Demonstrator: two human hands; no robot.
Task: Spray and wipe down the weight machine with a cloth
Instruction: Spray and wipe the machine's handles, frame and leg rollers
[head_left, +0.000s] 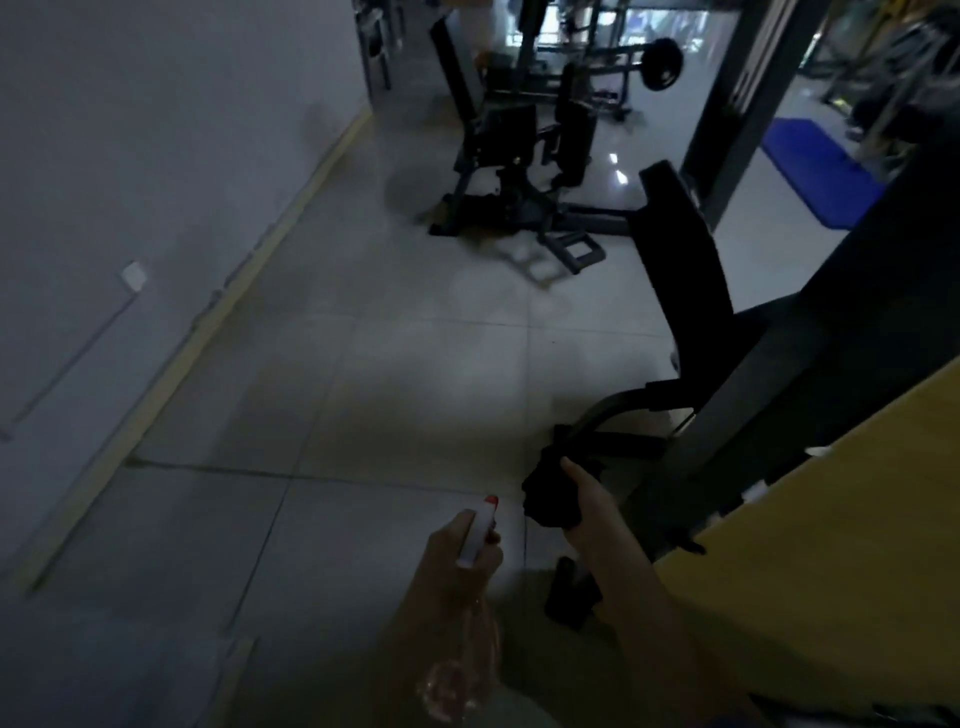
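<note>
My left hand (452, 556) curls round the neck of the clear plastic spray bottle (479, 527), white-headed and red-tipped, just left of the black weight machine (618, 408). My right hand (592, 512) bunches the soft black cloth (550, 493) at the lower end of the machine's curved bar. The bottle looks light and probably slippery, so the neck is the best place to grip it.

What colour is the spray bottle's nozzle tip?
The nozzle tip is red, seen best in the head view.

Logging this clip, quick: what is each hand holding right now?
Left hand: grips the spray bottle.
Right hand: grips the dark cloth.
</note>
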